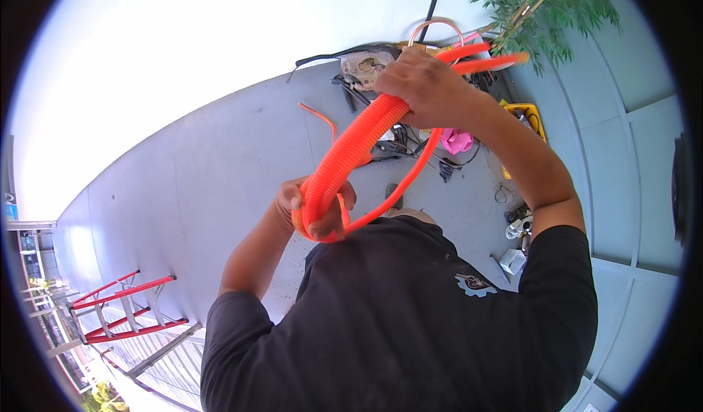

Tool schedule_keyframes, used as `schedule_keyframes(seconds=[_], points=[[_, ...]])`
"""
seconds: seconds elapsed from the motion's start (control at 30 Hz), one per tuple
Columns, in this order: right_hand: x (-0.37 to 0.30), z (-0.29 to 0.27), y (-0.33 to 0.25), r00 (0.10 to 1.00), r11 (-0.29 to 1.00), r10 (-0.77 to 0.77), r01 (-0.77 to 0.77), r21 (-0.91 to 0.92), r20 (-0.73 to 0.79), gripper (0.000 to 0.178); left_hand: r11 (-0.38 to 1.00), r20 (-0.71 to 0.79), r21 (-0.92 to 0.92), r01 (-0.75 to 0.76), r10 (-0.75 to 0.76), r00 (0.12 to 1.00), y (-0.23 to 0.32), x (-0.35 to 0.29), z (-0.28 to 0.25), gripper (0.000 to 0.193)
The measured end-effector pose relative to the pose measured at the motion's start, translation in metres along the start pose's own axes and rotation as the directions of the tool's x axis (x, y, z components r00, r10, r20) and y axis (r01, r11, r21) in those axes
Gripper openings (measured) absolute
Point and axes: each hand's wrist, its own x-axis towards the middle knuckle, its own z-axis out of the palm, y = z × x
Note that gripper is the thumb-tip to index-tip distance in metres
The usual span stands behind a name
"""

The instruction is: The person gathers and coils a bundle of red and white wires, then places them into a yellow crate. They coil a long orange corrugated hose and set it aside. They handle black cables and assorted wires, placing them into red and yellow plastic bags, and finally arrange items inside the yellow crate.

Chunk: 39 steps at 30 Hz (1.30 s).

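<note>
A bundled coil of bright orange corrugated conduit (359, 134) is held up in front of my chest, several turns lying side by side. My left hand (288, 196) is wrapped round the coil's lower left bend, its fingers curling over the tubing. At the upper right, my right hand (432, 86) grips the same coil from above. Two loose ends stick out beyond the right hand, to the right. One turn hangs apart from the bundle, bowing between the hands on the near side. A thin orange end shows farther left, over the grey floor.
Beyond the coil lie a clear plastic bag (364, 69), black tubing (340, 55) and a pink crumpled item (458, 141). A yellow bin (538, 123) and a leafy plant (549, 9) stand right, near a pale wall (615, 185). A red stepladder (132, 289) is at far left.
</note>
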Motion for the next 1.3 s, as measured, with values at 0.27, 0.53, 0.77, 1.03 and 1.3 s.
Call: schedule_keyframes(seconds=[0.27,0.53,0.77,1.03,1.3], points=[[0.022,-0.057,-0.001,0.887,0.670,-0.251,-0.130,0.731,0.388,0.037,0.994,0.236,0.044,0.105,-0.112,0.965,-0.009,0.029,0.022,0.067],[0.017,-0.033,-0.014,0.443,0.515,-0.450,-0.581,0.631,0.775,0.059,0.970,0.061,-0.187,0.156,-0.147,0.987,-0.012,0.019,0.048,0.083],[-0.002,-0.036,-0.004,0.594,0.641,-0.305,-0.450,0.622,0.744,0.050,0.229,-0.673,0.692,0.684,-0.137,0.727,-0.006,0.008,0.113,0.073],[-0.005,-0.155,0.076,0.974,0.828,0.228,-0.202,-0.523,-0.015,0.032,0.222,-0.847,0.530,0.818,0.116,0.518,-0.013,-0.017,0.097,0.058],[0.041,-0.022,0.057,0.840,0.350,0.526,-0.070,0.934,-0.134,0.028,0.251,-0.438,0.881,0.401,0.111,0.892,0.003,0.011,0.056,0.050]])
